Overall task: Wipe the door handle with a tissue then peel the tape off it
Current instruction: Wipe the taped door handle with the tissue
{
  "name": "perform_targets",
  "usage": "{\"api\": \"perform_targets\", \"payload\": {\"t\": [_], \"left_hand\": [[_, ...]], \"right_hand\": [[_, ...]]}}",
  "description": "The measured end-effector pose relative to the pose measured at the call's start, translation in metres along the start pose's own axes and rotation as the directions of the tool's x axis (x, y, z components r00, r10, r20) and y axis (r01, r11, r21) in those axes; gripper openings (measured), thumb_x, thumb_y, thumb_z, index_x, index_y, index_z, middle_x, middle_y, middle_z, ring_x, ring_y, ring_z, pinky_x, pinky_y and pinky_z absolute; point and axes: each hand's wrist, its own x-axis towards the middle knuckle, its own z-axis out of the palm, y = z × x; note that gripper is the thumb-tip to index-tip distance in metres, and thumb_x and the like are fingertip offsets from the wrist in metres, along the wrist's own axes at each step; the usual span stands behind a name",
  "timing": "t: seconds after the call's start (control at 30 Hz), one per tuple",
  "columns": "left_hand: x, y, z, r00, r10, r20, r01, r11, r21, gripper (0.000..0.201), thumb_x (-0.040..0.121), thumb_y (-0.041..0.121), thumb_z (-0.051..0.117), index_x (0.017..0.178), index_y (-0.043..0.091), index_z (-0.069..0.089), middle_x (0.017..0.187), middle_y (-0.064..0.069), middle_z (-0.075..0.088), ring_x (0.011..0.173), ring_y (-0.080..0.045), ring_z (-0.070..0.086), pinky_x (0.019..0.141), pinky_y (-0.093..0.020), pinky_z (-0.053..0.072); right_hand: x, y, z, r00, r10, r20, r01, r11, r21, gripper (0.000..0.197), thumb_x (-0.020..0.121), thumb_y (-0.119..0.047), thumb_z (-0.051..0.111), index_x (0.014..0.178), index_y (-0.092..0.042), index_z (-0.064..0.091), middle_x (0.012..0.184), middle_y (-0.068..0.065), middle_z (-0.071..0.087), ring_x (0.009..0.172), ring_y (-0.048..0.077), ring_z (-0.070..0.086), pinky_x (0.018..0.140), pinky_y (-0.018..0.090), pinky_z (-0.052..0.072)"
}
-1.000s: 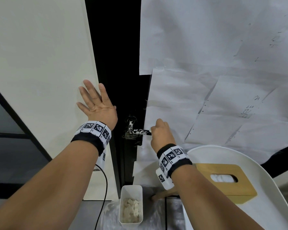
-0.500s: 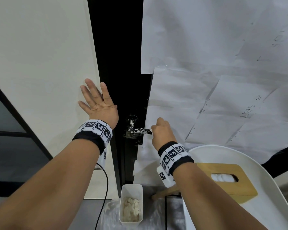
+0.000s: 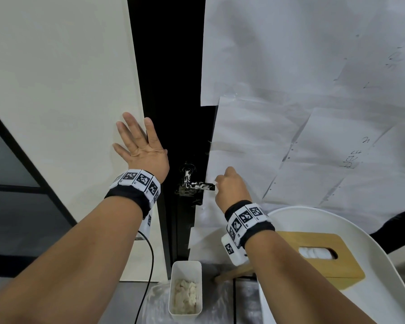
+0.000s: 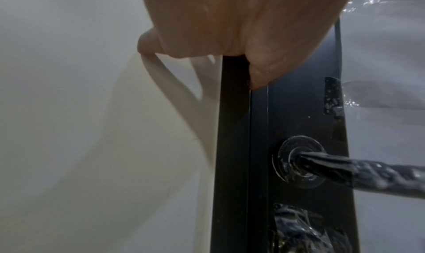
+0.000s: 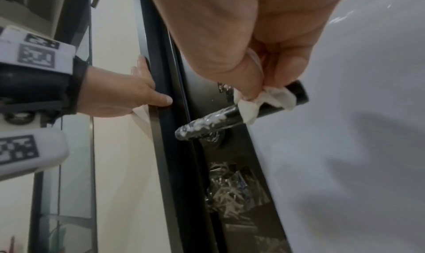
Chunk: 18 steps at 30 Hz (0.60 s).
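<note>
A black lever door handle sticks out from the dark door edge, wrapped in clear tape smeared with white residue. My right hand pinches a small white tissue between thumb and fingers against the handle near its free end. My left hand lies flat with spread fingers on the cream wall, its thumb on the black door frame.
White paper sheets cover the door. A white round table at lower right carries a wooden tissue box. Below the handle stands a white bin holding crumpled tissues. A black cable hangs by the wall.
My right hand with the tissue has slid slightly right along the handle toward its free end. The left hand stays flat on the wall.
</note>
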Motion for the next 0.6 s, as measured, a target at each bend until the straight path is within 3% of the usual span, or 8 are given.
{"api": "perform_targets", "payload": {"t": [0.17, 0.33, 0.47, 0.6], "left_hand": [[0.000, 0.001, -0.001, 0.999, -0.002, 0.033, 0.001, 1.000, 0.014, 0.087, 0.089, 0.035, 0.036, 0.141, 0.022, -0.033, 0.151, -0.039, -0.007, 0.139, -0.057, -0.008, 0.104, -0.077, 0.008], [0.000, 0.001, -0.002, 0.998, 0.003, 0.061, -0.005, 0.999, 0.037, 0.083, 0.091, 0.030, 0.044, 0.144, 0.012, -0.016, 0.151, -0.039, -0.008, 0.139, -0.057, -0.009, 0.103, -0.077, 0.008], [0.000, 0.001, 0.000, 0.999, 0.006, 0.053, -0.007, 1.000, 0.013, 0.076, 0.088, 0.038, 0.029, 0.144, 0.010, -0.014, 0.151, -0.040, -0.008, 0.139, -0.057, -0.009, 0.103, -0.077, 0.007], [0.001, 0.002, -0.003, 0.998, 0.010, 0.062, -0.010, 1.000, 0.000, 0.075, 0.085, 0.040, 0.019, 0.144, 0.011, -0.015, 0.151, -0.039, -0.009, 0.139, -0.057, -0.010, 0.104, -0.077, 0.005]], "right_hand": [[0.001, -0.007, -0.002, 0.993, -0.099, 0.059, 0.093, 0.991, 0.093, 0.034, 0.086, 0.003, 0.051, 0.116, -0.007, 0.063, 0.108, 0.013, 0.048, 0.089, 0.032, 0.057, 0.070, 0.026, 0.041], [0.000, 0.012, -0.013, 0.999, 0.049, -0.021, -0.049, 0.999, 0.015, 0.026, 0.084, 0.005, 0.047, 0.101, -0.002, 0.065, 0.105, 0.013, 0.049, 0.088, 0.031, 0.056, 0.068, 0.031, 0.044], [-0.004, 0.002, -0.008, 0.999, 0.012, 0.045, -0.011, 1.000, -0.018, 0.031, 0.080, 0.010, 0.046, 0.103, 0.001, 0.065, 0.108, 0.013, 0.047, 0.091, 0.030, 0.053, 0.074, 0.036, 0.051], [-0.003, -0.007, -0.005, 0.995, -0.068, 0.074, 0.064, 0.996, 0.059, 0.030, 0.085, 0.006, 0.047, 0.109, -0.002, 0.064, 0.102, 0.011, 0.044, 0.082, 0.030, 0.053, 0.067, 0.027, 0.039]]}}
